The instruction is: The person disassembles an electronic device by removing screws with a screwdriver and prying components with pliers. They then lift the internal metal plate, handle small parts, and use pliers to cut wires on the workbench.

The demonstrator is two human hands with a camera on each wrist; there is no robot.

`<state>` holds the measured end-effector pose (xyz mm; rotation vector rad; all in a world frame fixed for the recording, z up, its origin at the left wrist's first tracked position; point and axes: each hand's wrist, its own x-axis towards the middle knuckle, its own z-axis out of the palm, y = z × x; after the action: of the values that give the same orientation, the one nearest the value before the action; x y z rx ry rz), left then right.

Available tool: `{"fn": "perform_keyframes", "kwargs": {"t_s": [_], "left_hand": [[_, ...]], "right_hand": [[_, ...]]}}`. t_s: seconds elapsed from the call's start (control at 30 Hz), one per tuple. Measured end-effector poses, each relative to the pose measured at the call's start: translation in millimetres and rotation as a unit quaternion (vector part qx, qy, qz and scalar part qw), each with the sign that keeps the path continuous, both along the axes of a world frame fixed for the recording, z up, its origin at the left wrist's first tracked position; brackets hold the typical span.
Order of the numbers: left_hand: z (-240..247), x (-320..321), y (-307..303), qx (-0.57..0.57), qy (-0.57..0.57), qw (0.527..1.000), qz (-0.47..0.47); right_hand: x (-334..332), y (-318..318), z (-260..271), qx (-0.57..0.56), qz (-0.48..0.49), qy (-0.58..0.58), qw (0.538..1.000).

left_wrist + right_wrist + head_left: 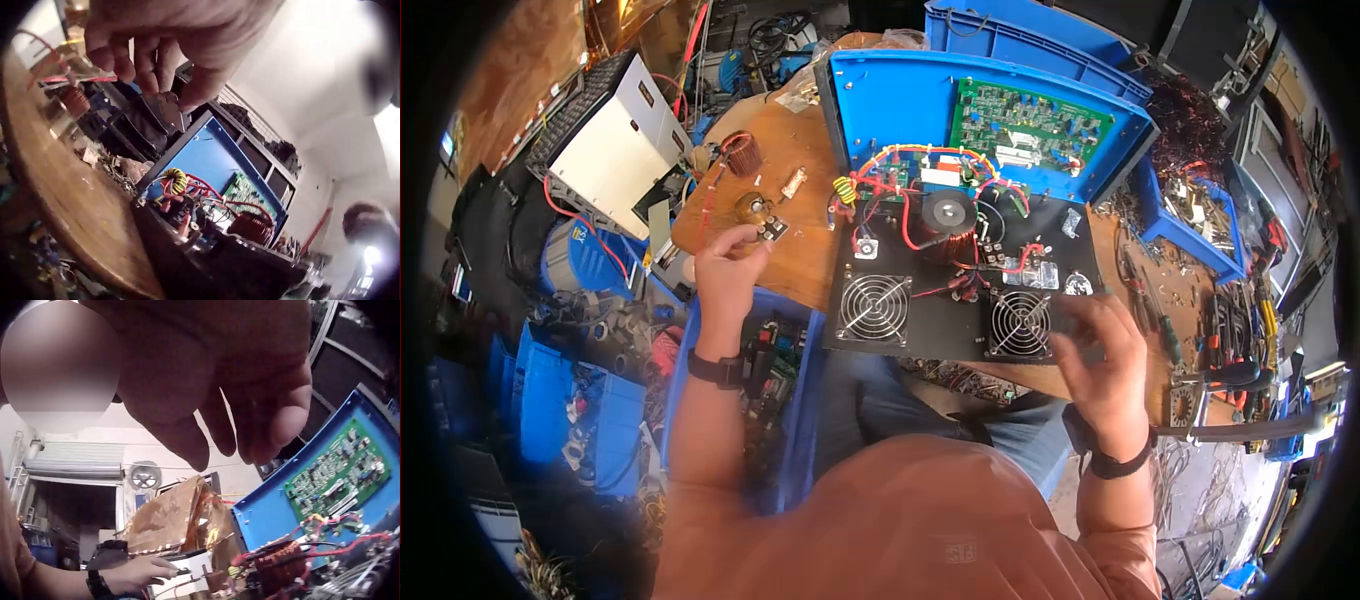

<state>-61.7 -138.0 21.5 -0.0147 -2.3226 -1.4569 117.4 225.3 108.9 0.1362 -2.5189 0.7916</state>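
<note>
My left hand [730, 275] pinches a small flat dark part with a pale metal piece [774, 230] between thumb and fingertips, over the wooden table's left side. In the left wrist view this flat part [167, 112] shows as a thin plate. My right hand [1108, 355], fingers loosely bent and holding nothing, hovers at the right front corner of an opened blue-and-black electronics case [990, 110]. Inside the case are a green circuit board [1030, 130], a large copper-wound coil [948, 225], red wires and two fan grilles [875, 308]. A yellow-and-black ring coil [844, 190] sits at its left.
On the table [805, 265] stand a copper coil [741, 153] and a brass-coloured round part [753, 207]. Pliers and other hand tools [1235, 340] lie at the right edge, near a blue bin of scrap [1190, 215]. Another blue crate [800, 400] stands below at left.
</note>
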Motion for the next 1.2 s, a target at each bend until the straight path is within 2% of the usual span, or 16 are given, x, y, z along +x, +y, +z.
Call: {"fn": "perform_keyframes", "kwargs": {"t_s": [0.1,0.2,0.23,0.27,0.3,0.33,0.37,0.43,0.53,0.63,0.67,0.8,0.9,1.0,1.07,1.2], "left_hand": [[-7.8,-9.8,-3.3,0.211,-0.077,0.975,0.0],[-26.8,-17.6,-7.1,0.329,-0.14,0.934,-0.009],[-34.8,-22.6,-9.2,0.289,-0.141,0.947,0.002],[-43.4,-24.1,-7.5,0.262,-0.138,0.955,0.006],[-39.6,-20.1,-3.1,0.233,-0.132,0.963,0.012],[-40.5,-17.3,-1.5,0.222,-0.131,0.966,0.016],[-41.2,-16.3,-1.4,0.209,-0.124,0.97,0.022],[-43.3,-12.5,-1.4,0.211,-0.136,0.968,0.02],[-44.4,-13.5,-10.1,0.194,-0.146,0.97,0.012],[-42.9,-12.0,-13.1,0.167,-0.142,0.976,0.006],[-43.2,-9.3,-10.8,0.199,-0.149,0.969,0.001],[-41.8,1.6,-12.5,0.313,-0.182,0.932,-0.022],[-34.8,9.5,-14.3,0.409,-0.213,0.886,-0.045],[-31.2,13.2,-17.7,0.477,-0.229,0.845,-0.076],[-28.9,14.3,-19.0,0.505,-0.241,0.822,-0.107],[-31.5,14.1,-17.1,0.497,-0.239,0.83,-0.09]], "right_hand": [[9.7,12.5,-15.4,-0.036,-0.052,-0.03,0.998],[21.0,23.1,-35.2,-0.027,-0.077,-0.057,0.995],[25.8,18.2,-32.2,-0.014,-0.065,-0.096,0.993],[27.1,15.0,-42.9,0.019,-0.026,-0.076,0.997],[27.1,5.7,-46.4,0.025,0.064,-0.058,0.996],[33.1,-5.9,-64.2,0.004,0.08,-0.081,0.993],[40.3,-13.3,-64.5,0.016,0.114,-0.165,0.98],[47.0,-22.6,-85.4,-0.02,0.063,-0.199,0.978],[36.1,-23.3,-86.4,0.045,0.074,-0.067,0.994],[22.7,-27.4,-72.0,0.183,0.072,-0.035,0.98],[14.2,-26.1,-72.1,0.24,0.091,-0.026,0.966],[-20.4,-30.7,-61.2,0.317,0.103,-0.032,0.942],[-25.9,-39.3,-54.2,0.39,0.099,-0.134,0.906],[-30.0,-50.8,-54.8,0.441,0.061,-0.178,0.877],[-28.6,-49.7,-57.8,0.421,0.063,-0.151,0.892],[-30.0,-52.8,-58.3,0.417,0.06,-0.13,0.897]]}}
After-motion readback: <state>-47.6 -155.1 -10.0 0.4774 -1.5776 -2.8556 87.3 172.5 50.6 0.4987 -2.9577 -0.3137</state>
